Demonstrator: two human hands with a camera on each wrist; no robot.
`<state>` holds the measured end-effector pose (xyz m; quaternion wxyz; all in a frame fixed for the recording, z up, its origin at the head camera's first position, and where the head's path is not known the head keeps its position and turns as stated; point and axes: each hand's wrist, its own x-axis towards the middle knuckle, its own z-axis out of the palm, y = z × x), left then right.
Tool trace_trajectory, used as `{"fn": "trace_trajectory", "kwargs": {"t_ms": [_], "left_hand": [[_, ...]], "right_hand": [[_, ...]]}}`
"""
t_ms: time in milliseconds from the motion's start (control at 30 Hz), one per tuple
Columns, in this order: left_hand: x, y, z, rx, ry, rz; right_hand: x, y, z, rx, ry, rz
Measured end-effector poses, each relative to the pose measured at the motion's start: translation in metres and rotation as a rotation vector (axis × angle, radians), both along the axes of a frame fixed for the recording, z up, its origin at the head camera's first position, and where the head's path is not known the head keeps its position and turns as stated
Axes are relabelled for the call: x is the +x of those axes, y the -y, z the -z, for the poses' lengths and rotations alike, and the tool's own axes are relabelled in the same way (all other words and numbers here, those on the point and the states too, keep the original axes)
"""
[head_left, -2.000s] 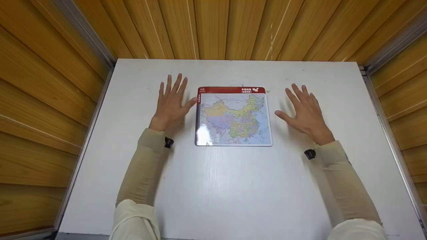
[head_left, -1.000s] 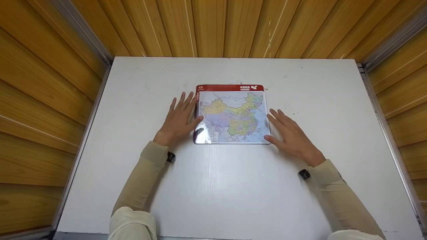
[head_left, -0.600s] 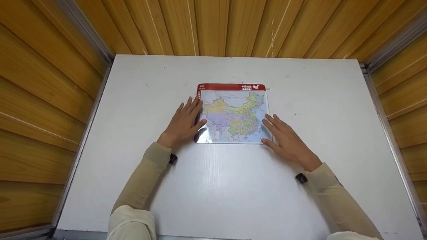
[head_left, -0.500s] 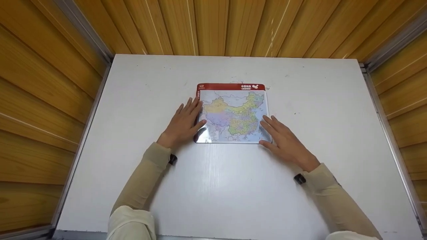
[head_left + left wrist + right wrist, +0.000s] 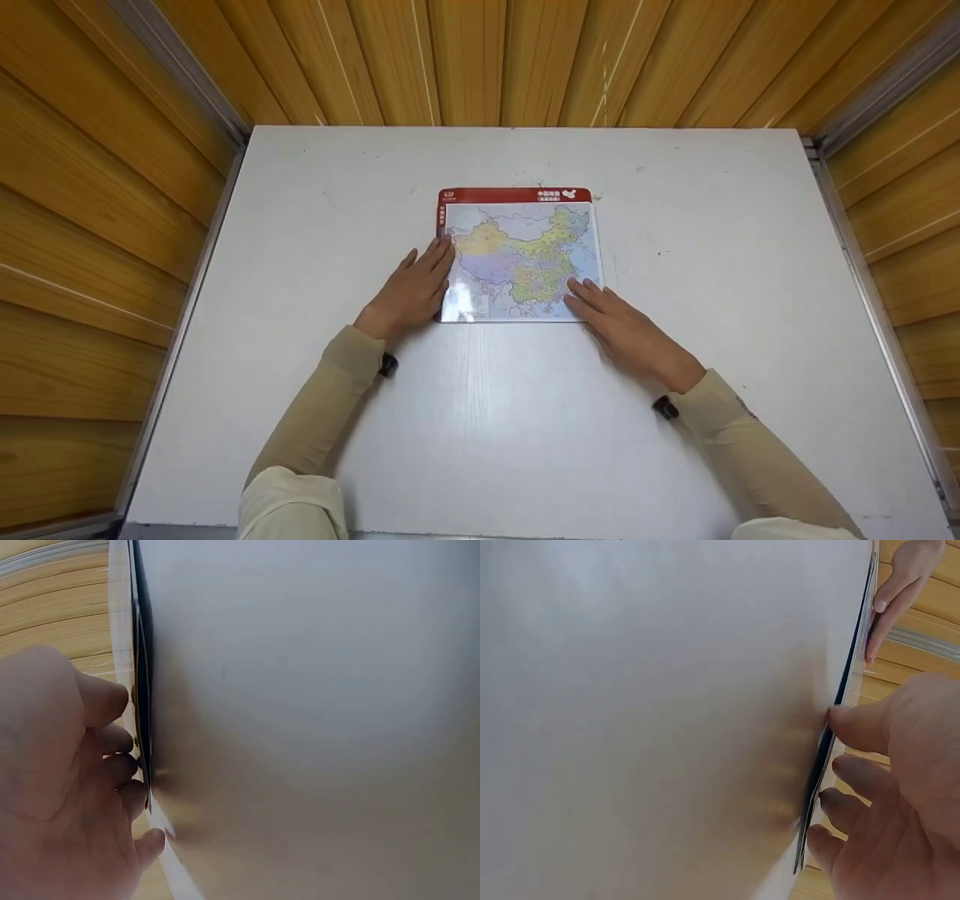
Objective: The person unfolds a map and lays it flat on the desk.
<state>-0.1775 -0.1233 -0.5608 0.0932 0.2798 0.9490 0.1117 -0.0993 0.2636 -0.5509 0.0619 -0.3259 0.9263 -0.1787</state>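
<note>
A thin flat map board (image 5: 517,255) with a red top strip and a printed map of China lies on the white table in the head view. My left hand (image 5: 411,294) is at its lower left edge, with fingertips on the border. My right hand (image 5: 630,334) reaches over the lower right corner, its fairly straight fingers resting on the map. In the left wrist view the left hand (image 5: 60,765) is beside the board's dark edge (image 5: 142,690). In the right wrist view the right thumb (image 5: 862,724) touches the near edge; the fingers are above it.
The white table (image 5: 480,450) extends around the board on every side. Wood-patterned panels (image 5: 480,60) enclose it at the back and both sides, with metal rails (image 5: 180,67) at the corners. A small black camera (image 5: 664,407) sits on each wrist.
Both hands have come inward and toward the body, from beside the board onto its lower side edges. The right fingers slid further over the map. The board stays flat in place.
</note>
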Motion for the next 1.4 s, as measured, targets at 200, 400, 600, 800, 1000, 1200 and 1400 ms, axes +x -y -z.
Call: {"fn": "trace_trajectory", "kwargs": {"t_ms": [200,400,600,800,1000,1200,1400], "left_hand": [[0.002,0.001,0.003,-0.013,0.007,-0.003],[0.007,0.0,0.001,-0.014,0.018,-0.003],[0.012,0.0,0.002,-0.01,0.043,0.0],[0.018,0.0,0.004,0.0,0.046,0.015],[0.024,0.0,0.002,0.026,0.034,0.041],[0.03,-0.002,0.001,0.037,0.035,0.05],[0.036,-0.004,0.001,0.059,0.036,0.053]], "right_hand": [[0.0,0.002,0.002,0.035,-0.011,-0.013],[-0.001,0.001,0.001,0.052,-0.008,0.0],[-0.005,-0.002,-0.001,0.065,0.003,0.018],[-0.011,-0.006,0.001,0.07,0.034,0.034],[-0.021,-0.009,0.001,0.054,0.059,0.05],[-0.03,-0.011,-0.001,0.051,0.053,0.06],[-0.038,-0.014,-0.001,0.053,0.079,0.091]]}}
